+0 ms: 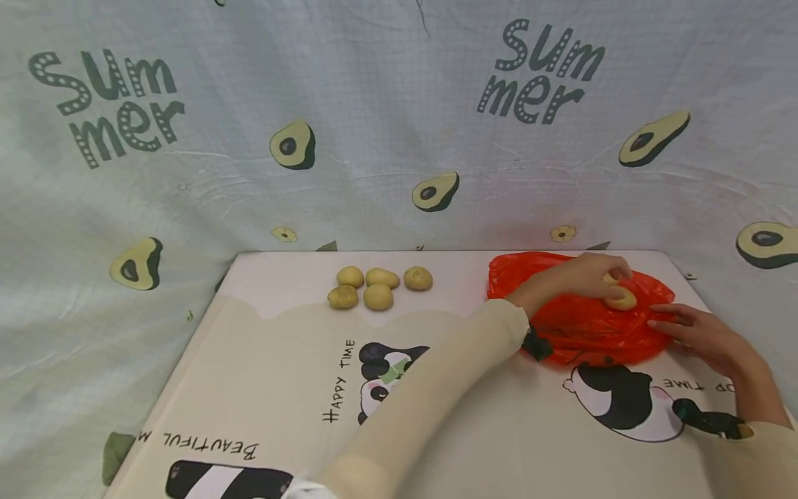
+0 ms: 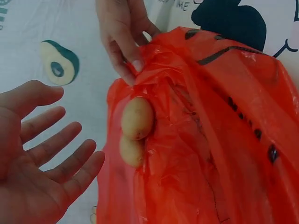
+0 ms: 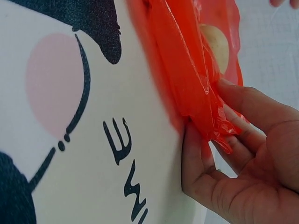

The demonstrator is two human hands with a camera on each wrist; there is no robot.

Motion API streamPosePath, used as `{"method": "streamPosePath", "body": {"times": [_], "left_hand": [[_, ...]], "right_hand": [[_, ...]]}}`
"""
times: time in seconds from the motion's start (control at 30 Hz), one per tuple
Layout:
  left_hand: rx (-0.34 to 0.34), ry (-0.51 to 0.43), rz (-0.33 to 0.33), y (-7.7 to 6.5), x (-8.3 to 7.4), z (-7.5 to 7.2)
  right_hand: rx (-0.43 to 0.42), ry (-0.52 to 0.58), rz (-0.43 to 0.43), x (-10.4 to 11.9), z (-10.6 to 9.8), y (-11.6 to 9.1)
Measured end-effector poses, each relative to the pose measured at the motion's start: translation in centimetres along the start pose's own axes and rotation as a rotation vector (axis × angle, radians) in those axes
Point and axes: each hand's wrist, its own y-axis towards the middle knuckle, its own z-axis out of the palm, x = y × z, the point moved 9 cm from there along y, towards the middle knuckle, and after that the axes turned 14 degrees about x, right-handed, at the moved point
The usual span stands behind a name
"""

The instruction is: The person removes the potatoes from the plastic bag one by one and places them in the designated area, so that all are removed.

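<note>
A red plastic bag (image 1: 573, 333) lies spread on the table, with two potatoes (image 2: 138, 118) on it, one touching the other. My left hand (image 1: 589, 272) reaches across over the bag. In the left wrist view, that hand (image 2: 49, 154) has its fingers spread beside the potatoes, holding nothing. My right hand (image 3: 247, 154) pinches the bag's gathered edge between thumb and fingers at the right end. One potato (image 3: 216, 49) shows behind the red plastic in the right wrist view.
Several potatoes (image 1: 378, 296) sit grouped at the back of the table, left of the bag. The tabletop (image 1: 268, 360) carries printed pandas and lettering. Behind it hangs a cloth (image 1: 374, 83) printed with avocados and words.
</note>
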Motion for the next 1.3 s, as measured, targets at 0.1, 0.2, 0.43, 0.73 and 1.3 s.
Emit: {"method": "streamPosePath", "body": {"times": [0.1, 0.2, 0.43, 0.73, 1.3], "left_hand": [[0.043, 0.033, -0.036, 1.2, 0.1, 0.7], [0.063, 0.051, -0.068, 2.1, 0.5, 1.5], [0.054, 0.07, -0.093, 3.7, 2.2, 2.1], [0.121, 0.104, -0.13, 5.6, 3.5, 2.2], [0.098, 0.27, -0.431, 4.5, 4.2, 2.4]], "right_hand": [[-0.001, 0.0, -0.001, -0.1, -0.1, -0.1], [-0.002, 0.004, -0.002, -0.2, -0.1, -0.1], [-0.006, 0.005, -0.008, 0.0, 0.2, 0.0], [-0.016, 0.01, -0.015, 0.1, 0.3, 0.1], [-0.031, 0.007, 0.038, -0.1, 0.0, -0.1]]}}
